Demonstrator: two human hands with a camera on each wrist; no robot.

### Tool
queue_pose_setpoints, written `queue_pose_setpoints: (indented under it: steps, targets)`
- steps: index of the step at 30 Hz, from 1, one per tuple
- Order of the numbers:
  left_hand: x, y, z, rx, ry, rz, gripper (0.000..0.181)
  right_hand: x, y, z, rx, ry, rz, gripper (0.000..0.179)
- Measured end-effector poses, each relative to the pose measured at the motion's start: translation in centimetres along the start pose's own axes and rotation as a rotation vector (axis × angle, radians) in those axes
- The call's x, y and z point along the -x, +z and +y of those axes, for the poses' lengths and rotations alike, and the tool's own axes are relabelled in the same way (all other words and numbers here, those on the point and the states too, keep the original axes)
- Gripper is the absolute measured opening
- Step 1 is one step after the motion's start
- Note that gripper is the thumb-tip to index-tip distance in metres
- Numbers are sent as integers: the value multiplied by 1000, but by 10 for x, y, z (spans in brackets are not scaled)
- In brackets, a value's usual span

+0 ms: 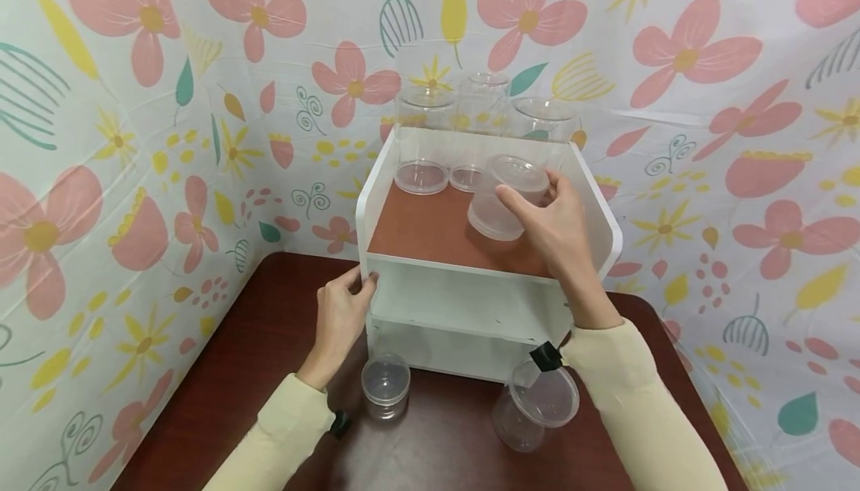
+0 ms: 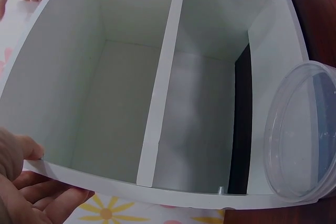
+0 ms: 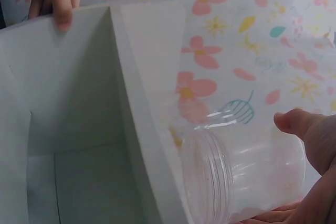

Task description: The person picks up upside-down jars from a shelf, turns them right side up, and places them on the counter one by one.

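Note:
My right hand [image 1: 563, 237] grips a clear plastic jar [image 1: 500, 207] over the brown top surface [image 1: 430, 226] of a small white shelf unit [image 1: 463, 293]. Its ridged, wider end faces down, as the jar [image 3: 262, 166] in the right wrist view shows; whether it touches the surface I cannot tell. Between thumb and fingers my left hand [image 1: 341, 319] pinches the front edge of the unit's left side panel. Behind the held jar, three clear jars stand at the back of the top: a left jar [image 1: 422, 176], a middle jar [image 1: 487, 88] and a right jar [image 1: 543, 110].
A short clear jar [image 1: 386, 388] stands on the dark wooden table [image 1: 269, 371] before the unit's left front. Another clear jar [image 1: 527, 416], wider at its top, stands at the right front, below my right forearm. Flower-patterned cloth [image 1: 322, 200] hangs behind and beside the table.

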State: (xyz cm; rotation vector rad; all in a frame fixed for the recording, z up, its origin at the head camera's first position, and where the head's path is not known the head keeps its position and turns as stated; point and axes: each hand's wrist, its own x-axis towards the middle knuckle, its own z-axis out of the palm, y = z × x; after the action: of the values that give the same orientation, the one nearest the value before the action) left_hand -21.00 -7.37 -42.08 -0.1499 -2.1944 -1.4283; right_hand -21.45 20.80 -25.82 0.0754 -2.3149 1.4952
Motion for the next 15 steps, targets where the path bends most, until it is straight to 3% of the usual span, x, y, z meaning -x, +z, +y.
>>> queue_pose_setpoints:
  steps: [7,15]
  targets:
    - [0,0,-2,-4,-5,-4,25,19,-18,-6,-57,6,-27,76]
    - [-1,0,-1,-5,-10,-14,26,40,-36,-9,-53,77,-23,80]
